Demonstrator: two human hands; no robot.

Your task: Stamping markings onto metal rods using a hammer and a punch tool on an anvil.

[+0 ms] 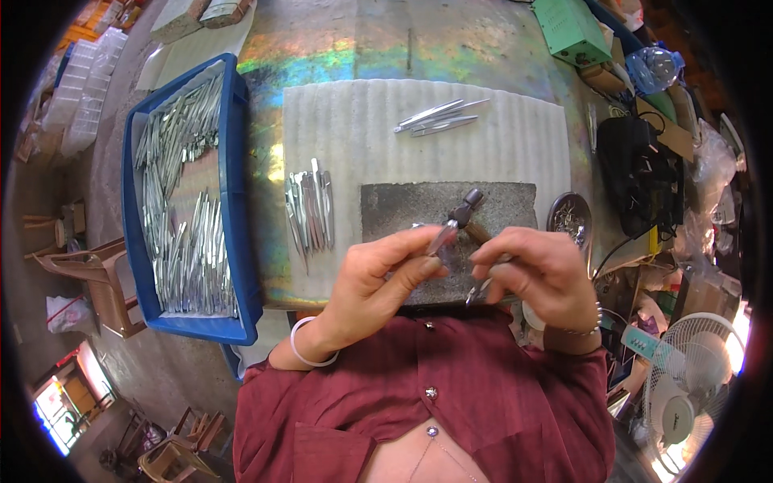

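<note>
Over a dark stone slab (386,213), both my hands are raised close to each other. My left hand (378,274) pinches a slim silvery metal piece (443,237), shaped like tweezers, between thumb and fingers. The fingers of my right hand (539,266) are closed on another small metal piece (478,292), whose pointed end sticks out downward; its kind is hard to make out. On the slab lies a hammer (465,211), its handle partly behind my hands. A row of tweezers-like pieces (310,205) rests left of the slab, and a few more (439,118) lie beyond it.
A blue tray (244,161) full of slim metal pieces stands at the left. White foam sheet (338,121) covers the table under the slab. At the right are a round dish (555,216) of small metal bits, a black bag (632,169), a green box (572,32) and a fan (680,402).
</note>
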